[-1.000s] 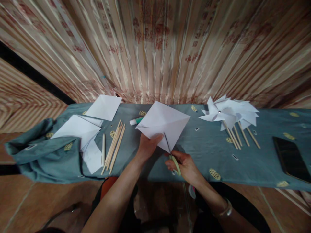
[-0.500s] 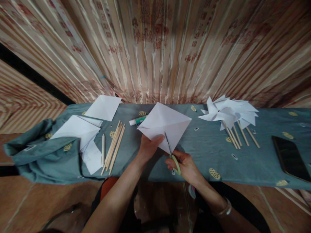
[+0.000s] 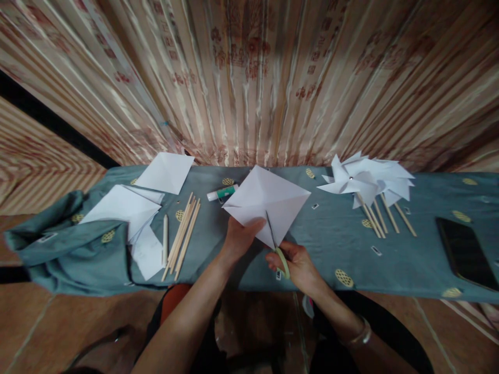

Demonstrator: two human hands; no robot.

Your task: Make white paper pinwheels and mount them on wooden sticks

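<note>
A creased white paper square (image 3: 268, 195) is held over the middle of the cloth, one corner pointing toward me. My left hand (image 3: 239, 236) grips its near left edge, thumb on top and the other fingers hidden beneath. In my right hand (image 3: 298, 262) are scissors with light green handles (image 3: 285, 264). Their blades lie along the paper from its near corner toward the centre, with one blade visible on top. Just behind the paper's left corner lies a green and white glue stick (image 3: 222, 192).
Thin wooden sticks (image 3: 183, 239) and a white pencil-like stick (image 3: 166, 240) lie left of my hands, beside stacked white paper sheets (image 3: 120, 208). Paper pinwheels (image 3: 366, 179) on sticks rest at the right. A dark phone (image 3: 468, 252) lies near the right end of the blue-green cloth (image 3: 319, 244).
The paper has shifted slightly to the right, showing more of the glue stick. Both hands and the scissors stay almost in place, the blades still on the paper.
</note>
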